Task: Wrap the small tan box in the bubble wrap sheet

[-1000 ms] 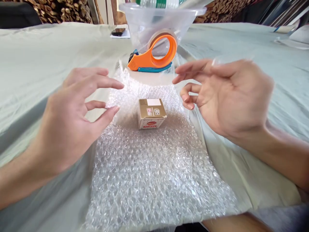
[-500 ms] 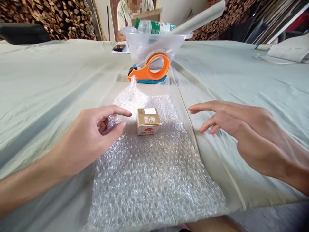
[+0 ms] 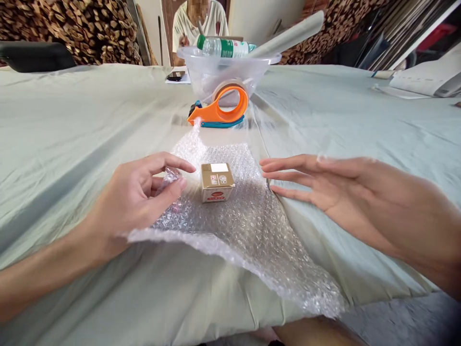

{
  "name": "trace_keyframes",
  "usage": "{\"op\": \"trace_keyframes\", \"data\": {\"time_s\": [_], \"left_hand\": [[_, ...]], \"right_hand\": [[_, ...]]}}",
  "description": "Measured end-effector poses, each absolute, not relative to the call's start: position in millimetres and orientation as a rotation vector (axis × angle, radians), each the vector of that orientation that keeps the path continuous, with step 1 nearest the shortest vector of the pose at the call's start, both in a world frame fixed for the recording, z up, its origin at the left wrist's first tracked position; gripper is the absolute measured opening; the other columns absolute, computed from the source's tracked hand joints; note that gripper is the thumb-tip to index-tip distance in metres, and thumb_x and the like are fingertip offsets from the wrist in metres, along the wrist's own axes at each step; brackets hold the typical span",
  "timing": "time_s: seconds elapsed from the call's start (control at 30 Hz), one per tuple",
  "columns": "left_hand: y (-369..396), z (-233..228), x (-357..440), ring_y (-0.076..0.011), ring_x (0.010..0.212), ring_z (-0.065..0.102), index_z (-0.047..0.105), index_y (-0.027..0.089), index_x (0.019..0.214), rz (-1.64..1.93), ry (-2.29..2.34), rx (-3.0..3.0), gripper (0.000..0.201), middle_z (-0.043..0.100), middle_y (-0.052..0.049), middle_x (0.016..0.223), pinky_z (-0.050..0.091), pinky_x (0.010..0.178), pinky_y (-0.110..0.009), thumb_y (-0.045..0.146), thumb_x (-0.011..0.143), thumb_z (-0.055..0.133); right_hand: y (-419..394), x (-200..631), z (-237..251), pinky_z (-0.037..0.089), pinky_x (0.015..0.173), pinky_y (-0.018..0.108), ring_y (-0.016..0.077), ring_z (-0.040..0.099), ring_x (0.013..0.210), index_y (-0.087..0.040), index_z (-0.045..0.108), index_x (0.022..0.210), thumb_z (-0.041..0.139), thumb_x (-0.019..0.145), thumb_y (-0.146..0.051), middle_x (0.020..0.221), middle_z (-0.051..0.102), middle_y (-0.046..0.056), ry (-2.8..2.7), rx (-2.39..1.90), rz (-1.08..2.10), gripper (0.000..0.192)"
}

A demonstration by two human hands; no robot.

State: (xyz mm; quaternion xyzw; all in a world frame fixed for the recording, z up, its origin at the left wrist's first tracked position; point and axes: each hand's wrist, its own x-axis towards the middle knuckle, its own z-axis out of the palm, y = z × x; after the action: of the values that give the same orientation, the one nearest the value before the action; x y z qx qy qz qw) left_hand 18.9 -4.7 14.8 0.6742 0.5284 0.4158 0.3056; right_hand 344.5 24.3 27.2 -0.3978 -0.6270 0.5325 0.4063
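A small gold and white cardboard box (image 3: pixel 216 181) stands upright on a sheet of bubble wrap (image 3: pixel 248 226) spread over the cloth-covered table (image 3: pixel 72 129). My left hand (image 3: pixel 139 194) pinches the left edge of the bubble wrap just left of the box, and the sheet's near left corner is lifted off the cloth. My right hand (image 3: pixel 334 187) hovers flat with fingers apart at the sheet's right edge, fingertips pointing at the box, holding nothing.
An orange tape dispenser (image 3: pixel 220 108) lies beyond the wrap. Behind it stands a clear plastic tub (image 3: pixel 201 69) with a water bottle (image 3: pixel 223 47) and a paper roll (image 3: pixel 288 34). A phone (image 3: pixel 175 75) lies far back. A person sits across. Papers (image 3: pixel 421 81) lie far right.
My left hand has taken hold of the wrap's left edge and raised it, pulling the near left corner up. My right hand slid left toward the box. The view tilted up slightly.
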Motion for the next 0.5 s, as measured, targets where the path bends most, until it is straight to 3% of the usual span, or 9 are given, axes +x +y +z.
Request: {"op": "trace_keyframes", "data": {"time_s": [0.1,0.27,0.37,0.5], "left_hand": [[-6,12,19,-0.0103,0.047,0.052,0.083,0.031,0.113,1.081,1.408,1.696,0.022,0.064,0.003,0.062,0.036,0.041,-0.019,0.043,0.095,0.079],[-6,11,19,-0.0134,0.059,0.064,0.084,0.030,0.110,1.116,1.465,1.720,0.022,0.073,-0.001,0.076,0.038,0.044,-0.019,0.044,0.094,0.079],[-4,13,19,-0.0150,0.064,0.068,0.084,0.028,0.108,1.104,1.464,1.768,0.023,0.078,-0.003,0.088,0.039,0.045,-0.020,0.044,0.092,0.077],[-5,20,20,-0.0096,0.051,0.054,0.083,0.027,0.107,1.048,1.459,1.817,0.022,0.071,0.001,0.068,0.038,0.045,-0.020,0.042,0.095,0.073]], "right_hand": [[26,337,27,0.064,0.118,0.052,0.0338,0.070,0.140,-0.028,0.092,0.103,0.055,0.109,-0.040,0.136,0.081,0.006,-1.542,-0.967,1.380,0.039],[27,315,29,0.052,0.128,0.064,0.0353,0.062,0.149,-0.027,0.088,0.115,0.049,0.111,-0.039,0.150,0.074,0.005,-1.483,-0.920,1.451,0.041],[32,307,28,0.052,0.127,0.059,0.0327,0.062,0.149,-0.026,0.085,0.121,0.048,0.111,-0.040,0.152,0.072,0.004,-1.449,-0.862,1.459,0.040],[39,306,25,0.056,0.117,0.048,0.0270,0.068,0.139,-0.031,0.082,0.127,0.047,0.115,-0.045,0.152,0.072,-0.002,-1.602,-0.836,1.363,0.039]]}}
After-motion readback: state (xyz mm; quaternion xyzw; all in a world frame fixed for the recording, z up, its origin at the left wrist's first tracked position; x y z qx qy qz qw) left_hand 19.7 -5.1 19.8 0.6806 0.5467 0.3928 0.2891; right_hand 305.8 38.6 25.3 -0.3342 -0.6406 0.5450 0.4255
